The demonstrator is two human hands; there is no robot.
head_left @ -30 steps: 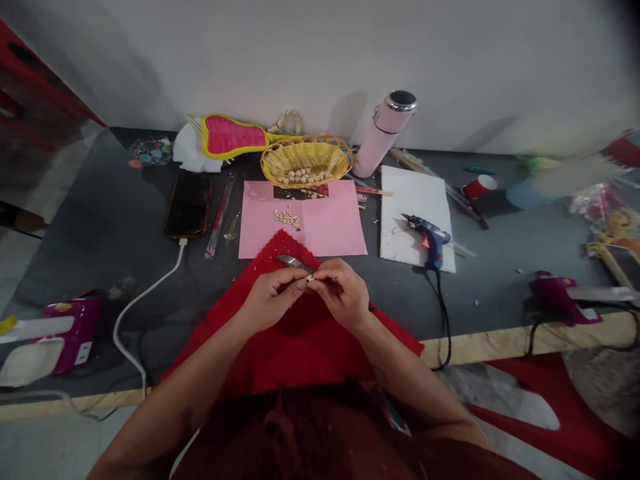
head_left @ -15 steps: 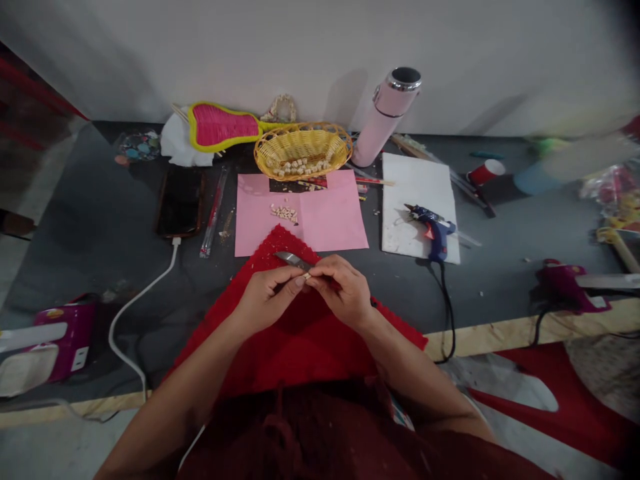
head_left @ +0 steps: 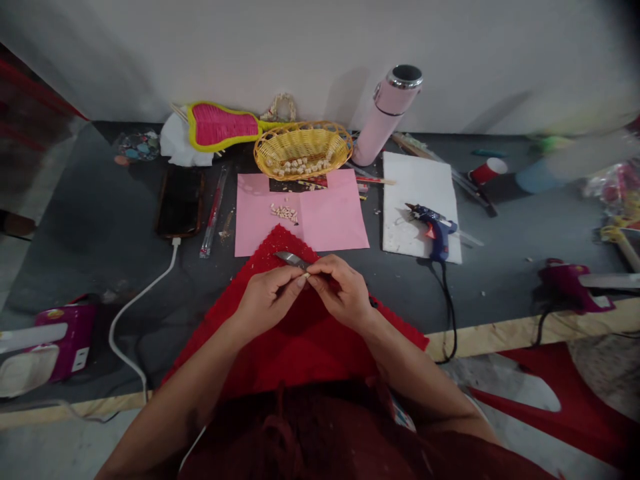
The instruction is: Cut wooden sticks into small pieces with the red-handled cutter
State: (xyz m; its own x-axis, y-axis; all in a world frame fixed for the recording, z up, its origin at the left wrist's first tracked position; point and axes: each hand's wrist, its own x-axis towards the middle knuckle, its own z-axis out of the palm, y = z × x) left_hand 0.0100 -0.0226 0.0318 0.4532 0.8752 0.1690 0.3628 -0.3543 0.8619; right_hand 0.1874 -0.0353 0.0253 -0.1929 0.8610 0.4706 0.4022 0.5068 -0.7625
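Your left hand (head_left: 270, 297) and your right hand (head_left: 345, 293) come together, fingertips pinched on one small pale piece (head_left: 307, 275), which lies above the red cloth (head_left: 300, 347). A smooth, curved metal knife blade (head_left: 290, 258) points out from between your hands; its handle is mostly hidden, so I cannot tell exactly how you grip it. The cloth looks soft and fuzzy, with a jagged edge, and its corner overlaps the flat pink paper (head_left: 333, 223), where small whitish bits (head_left: 284, 213) make a loose heap. Behind the paper is an oval wicker basket (head_left: 305, 141), woven in yellow, with a looped rim; it contains many pale, blocky pieces (head_left: 297, 165). Beside it stands a cylindrical pink flask (head_left: 380, 123) with a shiny metal rim and an open mouth; its content is not visible. On the white board (head_left: 417, 180) rests a blue glue gun (head_left: 437, 233).
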